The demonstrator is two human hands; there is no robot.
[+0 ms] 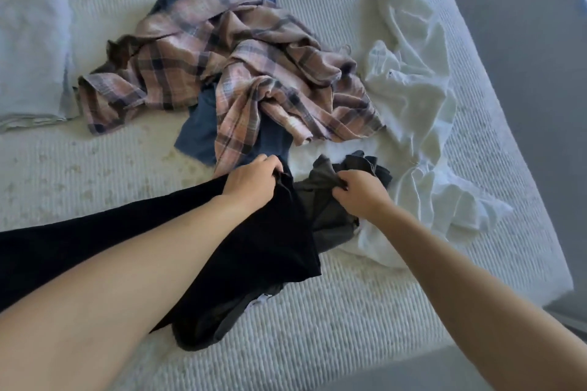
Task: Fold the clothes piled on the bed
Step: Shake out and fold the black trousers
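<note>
Clothes lie in a loose heap across a bed point(365, 311) covered in pale ribbed fabric, seen from above by the person sorting them. Nearest the viewer, a black garment point(254, 247) spreads toward the left edge; the left hand point(251, 182) grips its upper edge with curled fingers. Just beside it, a crumpled dark grey garment point(330, 200) is bunched in the right hand point(359, 190), fingers closed around a fold. Behind the hands, a pink and navy plaid shirt point(254, 73) sprawls over a blue garment point(203, 136) that shows above and below it. To the right, rumpled white clothing point(409, 98) stretches along the bed's edge, touching the grey piece. At the far left, well apart from the heap, sits a folded pale blue item point(31, 57)
</note>
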